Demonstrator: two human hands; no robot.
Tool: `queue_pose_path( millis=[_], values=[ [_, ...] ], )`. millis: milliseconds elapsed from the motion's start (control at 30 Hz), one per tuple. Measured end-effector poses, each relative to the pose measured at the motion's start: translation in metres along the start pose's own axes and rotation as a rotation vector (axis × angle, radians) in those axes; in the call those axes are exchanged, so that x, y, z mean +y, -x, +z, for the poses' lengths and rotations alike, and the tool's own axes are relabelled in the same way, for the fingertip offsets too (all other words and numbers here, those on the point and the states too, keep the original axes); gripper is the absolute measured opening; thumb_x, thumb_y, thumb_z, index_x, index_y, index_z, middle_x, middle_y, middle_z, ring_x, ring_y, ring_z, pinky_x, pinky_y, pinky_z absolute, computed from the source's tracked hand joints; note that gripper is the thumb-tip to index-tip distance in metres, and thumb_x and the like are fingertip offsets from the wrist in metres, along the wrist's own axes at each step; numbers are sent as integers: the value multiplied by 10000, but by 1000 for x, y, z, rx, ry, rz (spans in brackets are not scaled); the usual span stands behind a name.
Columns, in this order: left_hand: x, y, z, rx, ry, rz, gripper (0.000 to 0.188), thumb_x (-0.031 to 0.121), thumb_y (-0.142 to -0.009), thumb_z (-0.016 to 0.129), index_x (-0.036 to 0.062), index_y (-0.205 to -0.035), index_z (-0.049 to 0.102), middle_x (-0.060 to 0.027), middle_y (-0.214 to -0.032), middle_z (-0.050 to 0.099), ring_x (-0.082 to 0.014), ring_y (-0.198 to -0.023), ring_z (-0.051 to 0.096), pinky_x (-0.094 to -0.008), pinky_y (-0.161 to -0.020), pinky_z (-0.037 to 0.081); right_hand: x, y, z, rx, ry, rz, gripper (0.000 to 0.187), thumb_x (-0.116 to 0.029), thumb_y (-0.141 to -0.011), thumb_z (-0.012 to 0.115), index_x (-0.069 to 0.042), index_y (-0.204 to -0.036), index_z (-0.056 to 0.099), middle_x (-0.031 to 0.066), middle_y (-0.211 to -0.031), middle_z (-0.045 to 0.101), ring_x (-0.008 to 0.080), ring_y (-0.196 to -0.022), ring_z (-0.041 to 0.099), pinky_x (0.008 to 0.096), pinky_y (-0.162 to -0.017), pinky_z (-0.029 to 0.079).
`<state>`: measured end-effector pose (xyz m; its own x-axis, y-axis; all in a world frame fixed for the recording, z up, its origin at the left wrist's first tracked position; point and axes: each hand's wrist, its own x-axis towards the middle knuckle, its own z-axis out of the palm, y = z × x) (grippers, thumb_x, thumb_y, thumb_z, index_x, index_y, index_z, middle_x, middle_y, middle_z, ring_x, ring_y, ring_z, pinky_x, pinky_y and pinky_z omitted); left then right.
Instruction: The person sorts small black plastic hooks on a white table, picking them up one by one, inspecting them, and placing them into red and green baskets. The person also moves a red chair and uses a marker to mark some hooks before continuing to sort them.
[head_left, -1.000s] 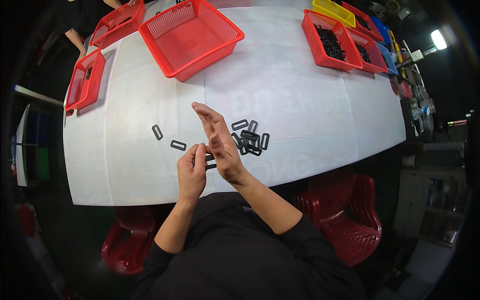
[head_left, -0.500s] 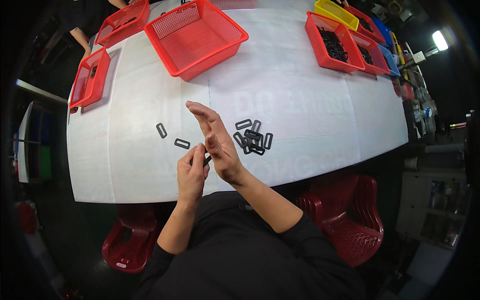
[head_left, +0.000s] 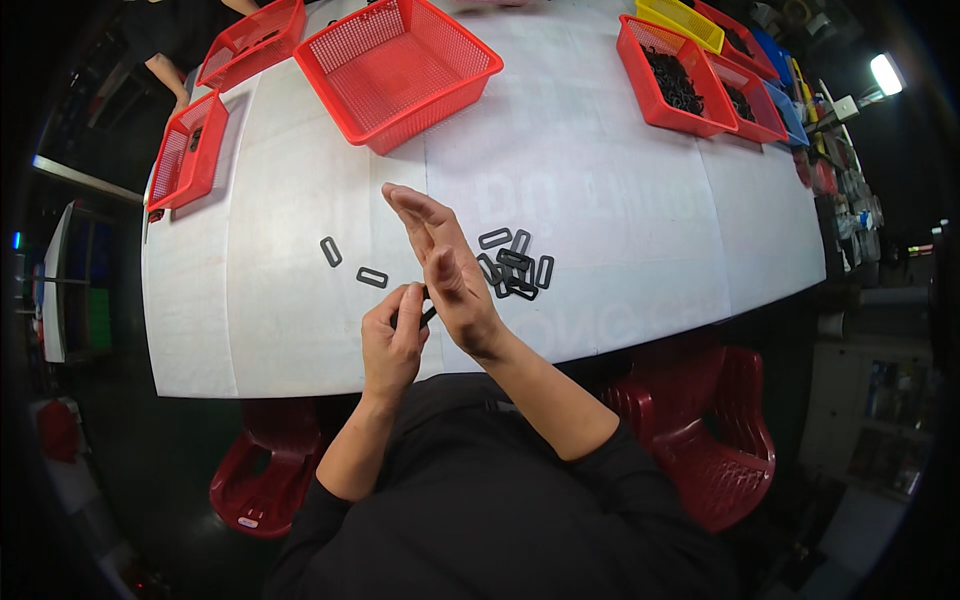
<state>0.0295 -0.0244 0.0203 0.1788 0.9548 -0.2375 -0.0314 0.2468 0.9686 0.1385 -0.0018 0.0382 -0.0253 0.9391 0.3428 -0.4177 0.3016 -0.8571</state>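
My left hand [head_left: 391,345] pinches a small black strap loop [head_left: 429,316] between thumb and fingers. Most of that loop is hidden by the hands. Right beside it, my right hand [head_left: 462,290] is held on edge with its fingers stretched out, its lower palm close to the held loop. Whether the palm touches the loop, I cannot tell. Two flat rectangular black loops lie apart on the white table [head_left: 280,330], to the left of my hands: one loop [head_left: 337,262] farther off, the other loop [head_left: 374,271] nearer. Several more form a pile [head_left: 515,260] just right of my right hand.
A large red basket [head_left: 430,125] stands at the far middle. Smaller red baskets [head_left: 190,190] line the left edge, near another person's arm [head_left: 165,70]. At far right are red baskets [head_left: 650,115] of black parts and a yellow basket [head_left: 715,38]. Dark red chairs [head_left: 735,480] flank me.
The whole view has shifted slightly. My right hand's fingertips have moved a little farther away from me. The left hand keeps its pinch on the strap loop.
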Motion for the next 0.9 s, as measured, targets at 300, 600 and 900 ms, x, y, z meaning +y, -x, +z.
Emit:
queue_pose_path(
  millis=[300, 600, 900],
  values=[
    [-6, 16, 3, -131, -158, 59, 273, 187, -947, 468, -11, -806, 594, 37, -531, 428, -27, -468, 375, -214, -422, 283, 3, -8, -5, 37, -50, 10, 730, -572, -895, 353, -18, -1357, 242, 147, -1427, 245, 273, -1372, 138, 414, -1109, 78],
    [14, 2, 9, 59, -116, 133, 267, 197, -951, 456, 1, -856, 610, 65, -547, 395, -8, -473, 341, -196, -421, 263, 1, 9, -9, 51, -44, -73, 694, -510, -912, 394, 21, -1341, 271, 165, -1402, 282, 283, -1356, 181, 391, -1104, 115],
    [19, 2, 13, -9, -407, 243, 224, 165, -934, 472, -7, -878, 605, -35, -509, 454, -80, -444, 390, -248, -434, 334, -10, 3, -14, 66, 23, -141, 699, -563, -899, 354, -30, -1346, 283, 160, -1417, 276, 286, -1357, 188, 421, -1108, 85]
  ],
)
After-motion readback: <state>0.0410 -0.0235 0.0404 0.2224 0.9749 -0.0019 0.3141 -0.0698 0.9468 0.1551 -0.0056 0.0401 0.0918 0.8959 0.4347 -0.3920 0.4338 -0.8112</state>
